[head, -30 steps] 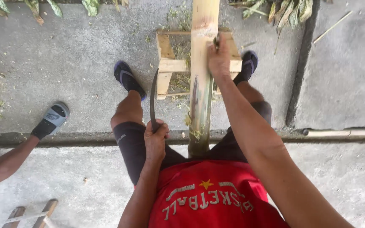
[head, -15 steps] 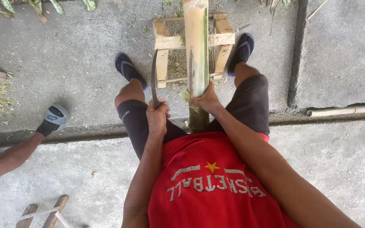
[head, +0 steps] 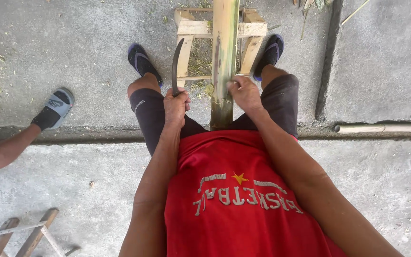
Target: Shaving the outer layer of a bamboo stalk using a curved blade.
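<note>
Head view: bamboo pole [head: 224,62] runs from between the knees out over a wooden stand [head: 215,28] on the far side, upright in frame, its near end at the lap. Right hand [head: 244,93] rests loosely curled against the pole's right side, fingers blurred; left hand [head: 176,105] is fisted around the handle of a curved knife [head: 175,64], blade pointing far, just left of the pole. Another person's leg and sandal [head: 53,108] stand well left on the concrete [head: 72,43].
</note>
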